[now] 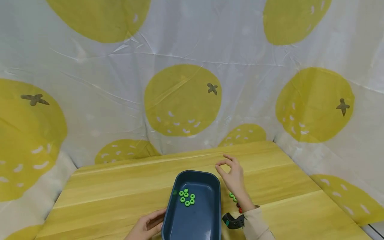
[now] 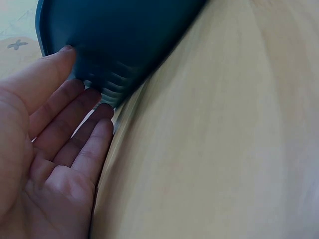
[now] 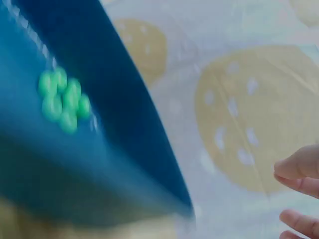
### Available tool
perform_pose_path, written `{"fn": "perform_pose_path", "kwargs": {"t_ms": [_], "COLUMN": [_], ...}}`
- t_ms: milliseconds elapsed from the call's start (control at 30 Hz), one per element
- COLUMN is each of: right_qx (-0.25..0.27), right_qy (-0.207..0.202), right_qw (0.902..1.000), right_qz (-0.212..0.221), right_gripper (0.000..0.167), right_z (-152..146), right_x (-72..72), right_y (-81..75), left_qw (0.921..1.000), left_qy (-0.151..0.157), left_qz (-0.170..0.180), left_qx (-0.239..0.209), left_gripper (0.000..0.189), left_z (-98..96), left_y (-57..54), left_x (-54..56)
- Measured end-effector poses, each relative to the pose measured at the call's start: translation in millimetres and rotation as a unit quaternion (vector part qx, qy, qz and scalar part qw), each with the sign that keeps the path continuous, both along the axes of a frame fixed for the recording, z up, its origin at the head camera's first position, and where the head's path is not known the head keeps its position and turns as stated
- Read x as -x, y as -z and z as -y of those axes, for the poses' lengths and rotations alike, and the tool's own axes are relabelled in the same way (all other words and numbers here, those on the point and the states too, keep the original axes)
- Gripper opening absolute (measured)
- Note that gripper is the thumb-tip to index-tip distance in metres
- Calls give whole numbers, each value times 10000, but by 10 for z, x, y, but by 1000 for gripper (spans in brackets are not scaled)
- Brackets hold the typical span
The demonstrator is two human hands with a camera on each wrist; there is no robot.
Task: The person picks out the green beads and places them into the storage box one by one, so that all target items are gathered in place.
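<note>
A dark blue rectangular bin (image 1: pixel 196 218) stands on the table, with several green ring-shaped beads (image 1: pixel 187 202) grouped on its floor. My left hand (image 1: pixel 147 226) rests at the bin's left side. Its fingertips (image 2: pixel 102 94) touch or nearly touch the ribbed outer wall, and the fingers are mostly straight. Beyond the bin's right rim, my right hand (image 1: pixel 234 175) hovers above the table. Its thumb and index finger curve towards each other, tips close together, the other fingers loose; no bead shows between them. In the right wrist view only fingertips (image 3: pixel 299 172) appear.
Right of the bin, beneath my right forearm, lie green beads (image 1: pixel 233 197) and a red bead (image 1: pixel 240 210), partly hidden by the wrist. A black wrist device (image 1: pixel 233 221) sits near the bin's right rim. A fruit-patterned curtain (image 1: pixel 183 100) hangs behind the wooden table (image 1: pixel 120 186).
</note>
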State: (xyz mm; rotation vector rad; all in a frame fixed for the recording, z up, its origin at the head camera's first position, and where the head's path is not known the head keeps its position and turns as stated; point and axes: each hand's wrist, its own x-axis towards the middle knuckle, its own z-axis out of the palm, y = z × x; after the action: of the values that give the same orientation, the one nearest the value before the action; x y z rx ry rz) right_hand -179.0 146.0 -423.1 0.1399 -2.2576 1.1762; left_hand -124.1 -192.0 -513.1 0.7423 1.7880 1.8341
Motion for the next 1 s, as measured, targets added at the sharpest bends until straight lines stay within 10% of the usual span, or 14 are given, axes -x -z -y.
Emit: {"fn": "perform_pose_path", "kwargs": {"t_ms": [400, 700, 1000], "right_qx": [355, 341, 273], "right_qy": [488, -178, -396], "right_qw": [9910, 9884, 9848], "right_qz": [1196, 1469, 1668], "right_gripper": [12, 30, 33], "right_z": [-842, -1126, -1166], "right_x": [-337, -449, -482], "right_y": [342, 804, 851], "left_qw": [9992, 9991, 9984], "left_qy": [105, 39, 233], "left_qz": [-377, -372, -464], "left_qx": [7, 181, -240], "left_gripper": [55, 54, 53], "left_z": [17, 11, 13], "left_y": [-8, -58, 14], "left_x": [33, 44, 41]}}
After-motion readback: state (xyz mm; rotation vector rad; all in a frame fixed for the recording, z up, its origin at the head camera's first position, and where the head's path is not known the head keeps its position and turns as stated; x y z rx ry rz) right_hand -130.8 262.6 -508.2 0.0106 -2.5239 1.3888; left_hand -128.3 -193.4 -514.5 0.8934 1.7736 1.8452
